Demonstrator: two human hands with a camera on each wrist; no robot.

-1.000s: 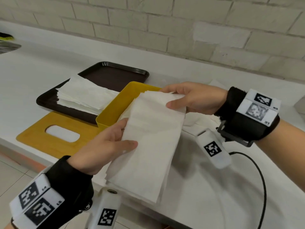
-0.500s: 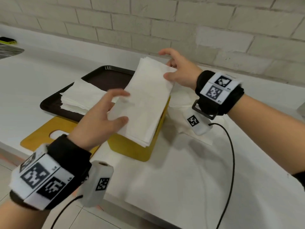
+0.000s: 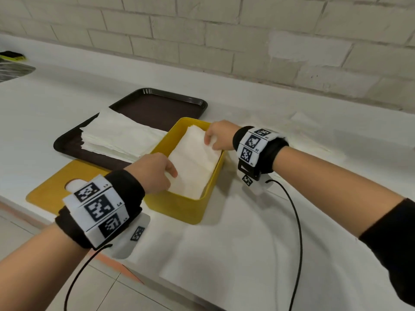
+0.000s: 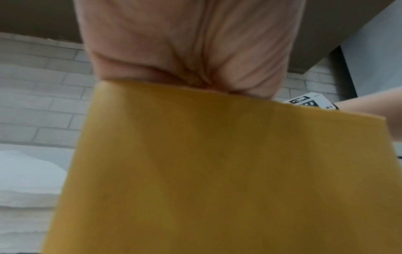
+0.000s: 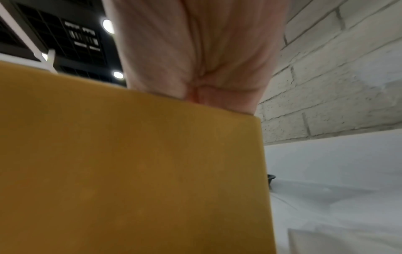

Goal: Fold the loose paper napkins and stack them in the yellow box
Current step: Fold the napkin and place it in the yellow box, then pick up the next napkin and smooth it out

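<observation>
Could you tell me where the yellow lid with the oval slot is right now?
In the head view the lid lies flat at the counter's near left edge, in front of the dark tray and left of the yellow box.

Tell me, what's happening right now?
Both hands, left hand and right hand, pressing folded napkins into yellow box. Nothing blocking. More napkins wait on tray.

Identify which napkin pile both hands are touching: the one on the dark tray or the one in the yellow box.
The folded napkins inside the yellow box: the left hand and right hand press on them. The stack on the dark tray lies untouched.
</observation>
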